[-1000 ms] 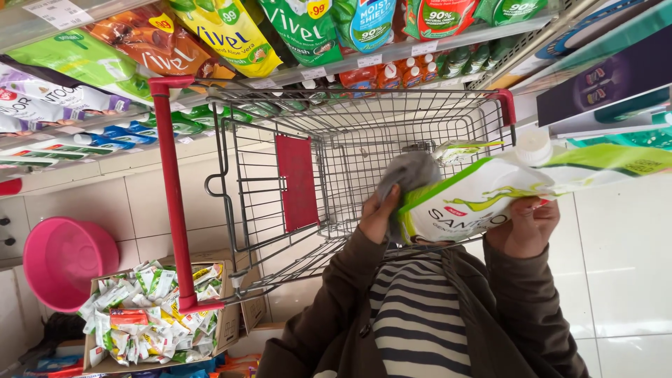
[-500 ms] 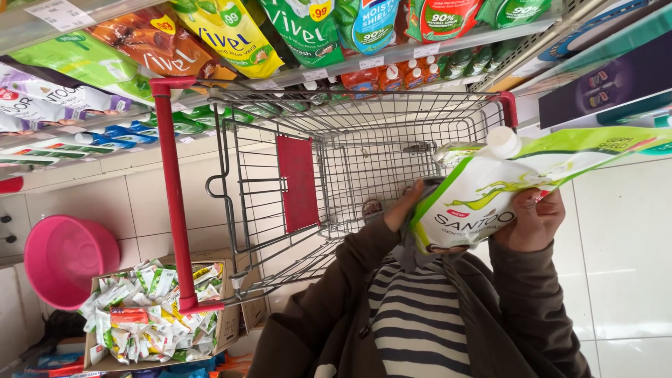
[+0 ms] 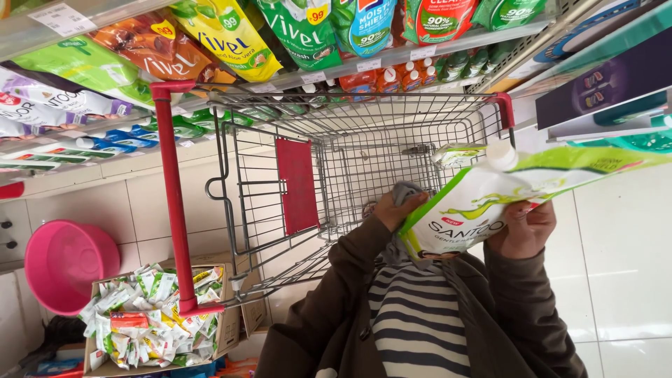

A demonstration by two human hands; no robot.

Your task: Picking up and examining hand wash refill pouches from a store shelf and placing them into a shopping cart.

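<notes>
Both hands hold a white and green refill pouch (image 3: 467, 210) with a white screw cap, over the near end of a wire shopping cart (image 3: 364, 150). My left hand (image 3: 393, 211) grips the pouch's lower left corner together with a bit of grey cloth (image 3: 406, 190). On the right, my right hand (image 3: 523, 228) clasps the pouch's underside. The pouch lies tilted, cap pointing up and away. My striped top and brown jacket fill the bottom of the view.
The cart has a red handle bar (image 3: 171, 196) and a red seat flap (image 3: 297, 183); a small green packet (image 3: 456, 154) lies inside. Shelves of pouches and bottles (image 3: 301, 31) run beyond it. A pink basin (image 3: 66, 264) and a carton of sachets (image 3: 150, 318) sit on the white tiled floor.
The pouch has shifted slightly right and tilted flatter. My left hand slid along its lower corner, and the grey cloth is now mostly tucked behind the pouch.
</notes>
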